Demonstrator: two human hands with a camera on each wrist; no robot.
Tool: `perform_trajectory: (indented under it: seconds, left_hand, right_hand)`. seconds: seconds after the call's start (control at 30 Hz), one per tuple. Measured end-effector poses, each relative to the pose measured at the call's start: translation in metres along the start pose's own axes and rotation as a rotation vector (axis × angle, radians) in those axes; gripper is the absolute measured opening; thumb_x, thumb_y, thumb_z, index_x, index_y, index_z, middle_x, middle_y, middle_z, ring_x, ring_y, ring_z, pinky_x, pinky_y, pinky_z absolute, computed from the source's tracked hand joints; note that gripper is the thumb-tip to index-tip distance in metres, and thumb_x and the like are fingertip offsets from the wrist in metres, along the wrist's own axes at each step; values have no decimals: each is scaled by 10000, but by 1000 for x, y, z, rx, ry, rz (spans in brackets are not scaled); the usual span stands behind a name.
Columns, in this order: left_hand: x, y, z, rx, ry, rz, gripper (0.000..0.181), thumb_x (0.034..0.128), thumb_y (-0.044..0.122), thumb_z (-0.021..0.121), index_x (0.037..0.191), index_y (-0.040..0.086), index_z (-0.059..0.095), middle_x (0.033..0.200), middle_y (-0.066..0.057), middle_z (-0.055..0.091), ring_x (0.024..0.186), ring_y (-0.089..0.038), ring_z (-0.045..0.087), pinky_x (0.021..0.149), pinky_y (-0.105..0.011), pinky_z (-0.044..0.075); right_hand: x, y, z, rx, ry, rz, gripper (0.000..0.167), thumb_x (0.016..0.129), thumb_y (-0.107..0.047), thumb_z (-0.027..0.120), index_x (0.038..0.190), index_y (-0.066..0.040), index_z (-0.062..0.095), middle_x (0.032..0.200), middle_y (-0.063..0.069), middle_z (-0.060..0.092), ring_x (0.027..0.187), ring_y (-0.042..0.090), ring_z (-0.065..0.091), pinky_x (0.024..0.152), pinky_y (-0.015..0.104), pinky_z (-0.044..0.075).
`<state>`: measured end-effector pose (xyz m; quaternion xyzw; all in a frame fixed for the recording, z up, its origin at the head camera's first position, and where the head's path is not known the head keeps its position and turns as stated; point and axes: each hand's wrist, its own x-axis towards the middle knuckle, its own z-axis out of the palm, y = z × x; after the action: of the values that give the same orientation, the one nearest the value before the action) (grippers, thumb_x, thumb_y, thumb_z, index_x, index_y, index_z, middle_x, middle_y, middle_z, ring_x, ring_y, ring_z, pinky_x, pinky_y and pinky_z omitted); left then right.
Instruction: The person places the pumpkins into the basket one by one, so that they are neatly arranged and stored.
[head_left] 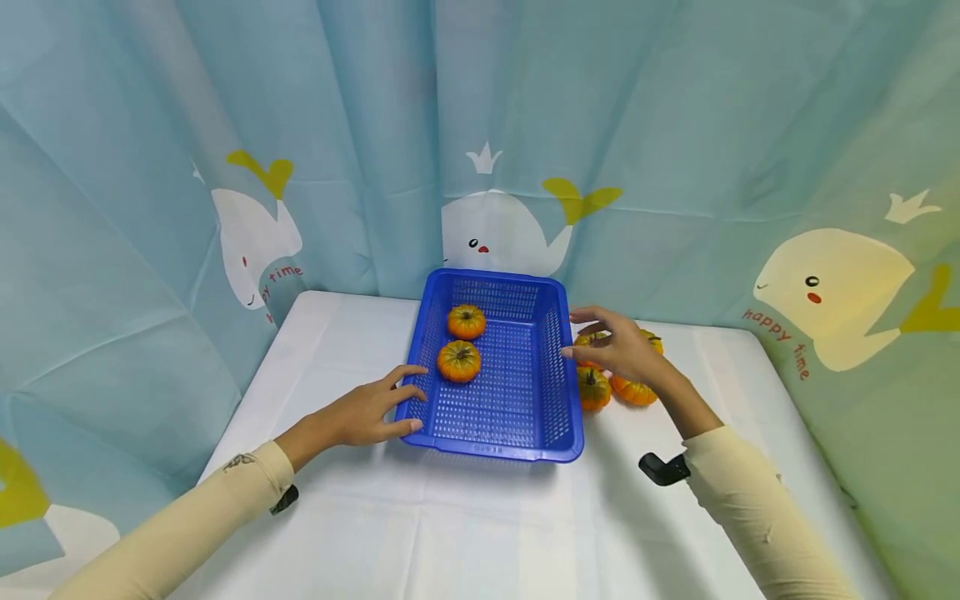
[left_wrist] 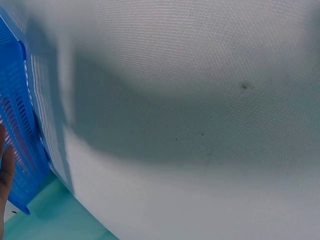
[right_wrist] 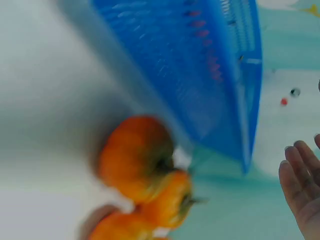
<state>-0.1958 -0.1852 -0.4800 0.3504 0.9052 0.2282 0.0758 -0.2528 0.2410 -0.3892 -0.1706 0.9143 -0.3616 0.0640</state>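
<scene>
A blue plastic basket (head_left: pixel 491 450) with slotted walls stands on the table in the head view. Inside it, on the left, lie two small orange pumpkins, a rear one (head_left: pixel 467 322) and a front one (head_left: pixel 459 362). My left hand (head_left: pixel 367 410) is at the basket's left rim, fingers spread and lightly bent over the edge; whether they touch it is unclear. Beside the right rim hovers my right hand (head_left: pixel 618 343), fingers extended and holding nothing. Under and around that hand sit several more pumpkins (head_left: pixel 634 392), partly hidden by it. The right wrist view shows these pumpkins (right_wrist: pixel 137 157) blurred beside the basket (right_wrist: pixel 165 65).
A white cloth-covered table (head_left: pixel 465 533) extends in front of the basket. Light blue curtains (head_left: pixel 660 108) printed with whales hang behind and along both sides. A dark strap-like piece (head_left: pixel 663 469) sticks out from the right wrist.
</scene>
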Motion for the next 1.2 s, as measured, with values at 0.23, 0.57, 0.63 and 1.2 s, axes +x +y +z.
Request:
perform_trajectory:
  seconds: [0.23, 0.57, 0.63, 1.2]
  left_hand:
    - [-1, 1, -1, 2, -4, 1, 513, 967, 588, 542, 1298, 202, 609, 1608, 2, 287, 1163, -287, 625, 954, -459, 551]
    - [-1, 2, -2, -3, 0, -6, 508, 964, 574, 556, 1296, 193, 613, 1606, -9, 292, 1169, -301, 627, 950, -468, 556]
    - [-1, 1, -1, -5, -1, -4, 511, 965, 577, 554, 1297, 192, 613, 1607, -9, 292, 1181, -299, 622, 957, -466, 553]
    - [0, 1, -1, -7, 1, 0, 494, 964, 559, 565, 1289, 190, 615, 1602, -2, 297, 1148, -280, 628, 936, -448, 555]
  right_hand:
    - [-28, 40, -14, -51, 67, 51, 652, 888, -387, 767, 1382, -36, 528, 1361, 230, 583, 1182, 448, 606, 933, 570, 540]
    - [-46, 79, -23, -96, 100, 147, 730, 899, -395, 752, 1416, 36, 468, 1395, 278, 531, 1234, 480, 537, 985, 608, 485]
    - [-49, 88, -23, -126, 98, 172, 741, 894, -396, 757, 1407, 53, 468, 1389, 294, 529, 1227, 494, 538, 956, 600, 505]
    - [-53, 138, -13, -211, 18, 262, 858, 845, -359, 797, 1392, 177, 410, 1382, 408, 452, 1188, 562, 515, 952, 620, 478]
